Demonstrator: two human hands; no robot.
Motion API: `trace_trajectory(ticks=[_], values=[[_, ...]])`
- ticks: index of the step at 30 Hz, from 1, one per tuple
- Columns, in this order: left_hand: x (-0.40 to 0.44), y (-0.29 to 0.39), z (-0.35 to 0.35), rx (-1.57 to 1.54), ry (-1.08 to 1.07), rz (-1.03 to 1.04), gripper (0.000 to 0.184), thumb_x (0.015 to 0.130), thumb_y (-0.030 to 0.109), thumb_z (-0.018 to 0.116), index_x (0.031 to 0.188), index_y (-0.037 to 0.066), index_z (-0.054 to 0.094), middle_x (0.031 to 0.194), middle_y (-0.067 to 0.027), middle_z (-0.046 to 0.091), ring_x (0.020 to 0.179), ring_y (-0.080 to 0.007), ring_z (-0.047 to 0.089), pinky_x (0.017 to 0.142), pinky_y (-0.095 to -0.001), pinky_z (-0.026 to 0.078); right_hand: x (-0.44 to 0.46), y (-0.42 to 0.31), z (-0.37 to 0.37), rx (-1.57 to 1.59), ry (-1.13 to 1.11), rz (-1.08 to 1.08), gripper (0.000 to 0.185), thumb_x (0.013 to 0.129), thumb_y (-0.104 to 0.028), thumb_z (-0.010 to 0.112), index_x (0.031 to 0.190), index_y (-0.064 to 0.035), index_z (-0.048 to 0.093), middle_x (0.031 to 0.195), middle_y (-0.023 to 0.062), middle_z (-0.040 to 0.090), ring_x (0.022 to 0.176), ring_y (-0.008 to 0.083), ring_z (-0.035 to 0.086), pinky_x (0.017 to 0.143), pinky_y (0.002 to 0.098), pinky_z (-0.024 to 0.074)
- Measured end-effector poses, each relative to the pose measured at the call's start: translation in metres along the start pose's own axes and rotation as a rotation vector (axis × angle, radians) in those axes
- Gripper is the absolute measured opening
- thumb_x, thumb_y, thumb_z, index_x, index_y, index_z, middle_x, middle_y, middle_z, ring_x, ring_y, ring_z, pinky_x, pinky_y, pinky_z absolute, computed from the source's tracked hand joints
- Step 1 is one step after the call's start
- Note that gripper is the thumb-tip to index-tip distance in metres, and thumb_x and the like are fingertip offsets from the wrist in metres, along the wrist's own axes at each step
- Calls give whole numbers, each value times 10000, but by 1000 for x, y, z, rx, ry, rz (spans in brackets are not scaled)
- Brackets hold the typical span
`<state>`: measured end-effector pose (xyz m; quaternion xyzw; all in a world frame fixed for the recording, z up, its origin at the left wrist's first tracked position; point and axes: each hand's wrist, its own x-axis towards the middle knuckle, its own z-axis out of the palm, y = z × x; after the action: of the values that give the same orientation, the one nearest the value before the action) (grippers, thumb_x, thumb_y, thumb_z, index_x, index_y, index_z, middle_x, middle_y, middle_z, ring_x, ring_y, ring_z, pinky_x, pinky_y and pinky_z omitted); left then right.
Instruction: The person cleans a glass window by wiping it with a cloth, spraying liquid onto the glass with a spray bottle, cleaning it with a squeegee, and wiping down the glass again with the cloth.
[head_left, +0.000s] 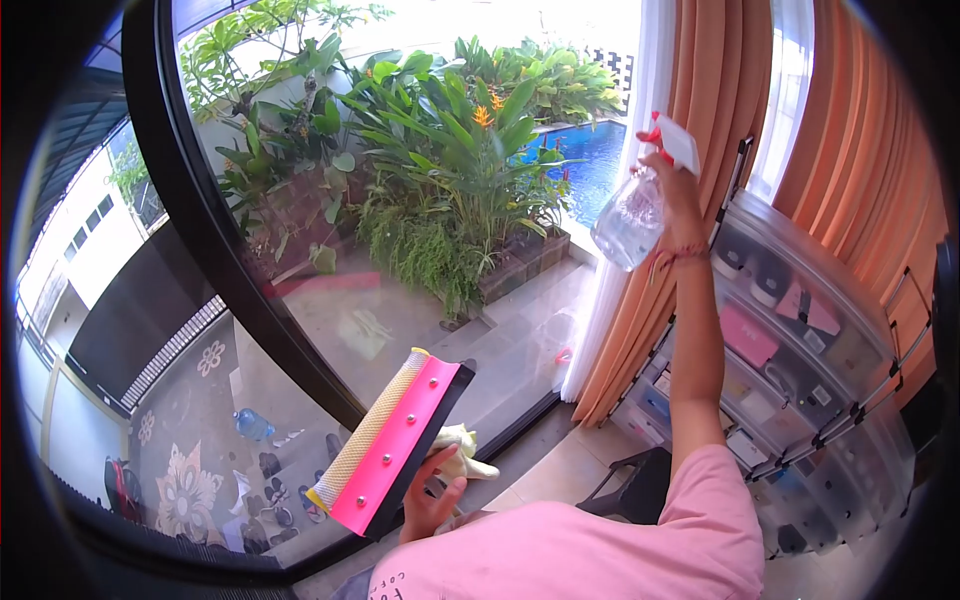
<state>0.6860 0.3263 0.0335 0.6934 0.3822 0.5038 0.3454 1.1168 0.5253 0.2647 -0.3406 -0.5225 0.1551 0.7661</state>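
Note:
In my raised right hand [676, 185] is a clear spray bottle [630, 222] with a white and red trigger head. My fingers are wrapped round its neck, and clear liquid shows inside. Low in the middle, my left hand [432, 497] grips a window squeegee [398, 440] with a pink body, a black rubber blade and a yellow mesh sponge side. Its handle is mostly hidden behind the head. A pale yellow-white cloth [462, 455] is bunched at the same hand. Both hands are in front of a large glass pane [400, 290], which carries faint reflections.
A dark door frame [215, 230] crosses the left side. Orange curtains [715, 70] and a white sheer curtain [600, 330] hang at the right. Beside my right arm stands a rack with clear covers [790, 340]. Plants [450, 170] and a pool [590, 165] lie beyond the glass.

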Motion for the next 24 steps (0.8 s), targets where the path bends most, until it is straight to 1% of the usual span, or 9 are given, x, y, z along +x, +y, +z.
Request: trace_trajectory(ticks=[4,6,8,11,14,16,19,22,24], values=[[0,4,-6,-2,25,25,457,748,189,709,1179,65,623,1122,-89,590,992,-169,539,812,-295,423,43,-3,10,-86,-62,-84,518,732,20,597,1242,-14,509,1042,101,654,800,186,648,694,301,520],[-1,-1,-7,22,29,47,459,751,190,707,1183,61,619,1127,-90,587,999,-172,537,817,-298,423,53,-7,21,26,-134,-34,486,730,10,599,1210,-12,528,1035,114,657,845,224,662,734,318,511],[-6,0,-8,47,28,52,462,753,191,704,1187,57,615,1133,-91,583,1005,-175,535,822,-301,422,63,-3,26,15,-136,-25,468,733,1,601,1196,-9,538,997,121,661,822,218,663,710,306,514],[-7,6,-10,65,2,18,468,757,200,707,1189,47,611,1140,-98,571,1021,-186,533,838,-308,423,75,3,31,-41,-100,-63,446,739,2,599,1181,-3,543,904,92,662,782,182,650,674,289,521],[-6,3,-12,60,-8,12,478,757,216,713,1191,45,610,1141,-100,568,1033,-190,530,844,-311,425,73,4,40,-78,-88,-79,453,745,4,600,1193,-1,538,929,94,661,794,183,649,676,273,521],[-6,0,-10,18,23,20,485,755,228,717,1195,53,610,1136,-92,569,1024,-186,529,829,-307,427,72,3,45,-120,-145,-66,462,767,8,593,1224,-1,523,962,104,652,819,187,651,695,273,528],[-6,0,-10,21,24,33,484,756,230,716,1195,55,611,1128,-87,573,1008,-179,528,812,-306,428,50,-16,65,43,-264,-97,494,791,33,573,1276,-16,493,960,107,640,868,188,651,729,289,541],[-6,-2,-12,29,-7,25,478,759,233,715,1194,63,614,1129,-85,573,992,-176,531,794,-305,432,38,-19,79,57,-362,-90,496,788,28,575,1275,-17,491,962,100,642,864,183,648,732,279,537],[-5,-1,-12,43,-11,33,476,758,235,717,1194,73,616,1129,-83,575,985,-175,534,789,-305,434,25,-24,91,52,-406,-110,452,780,24,586,1226,-10,524,965,87,642,862,172,643,743,277,533]])
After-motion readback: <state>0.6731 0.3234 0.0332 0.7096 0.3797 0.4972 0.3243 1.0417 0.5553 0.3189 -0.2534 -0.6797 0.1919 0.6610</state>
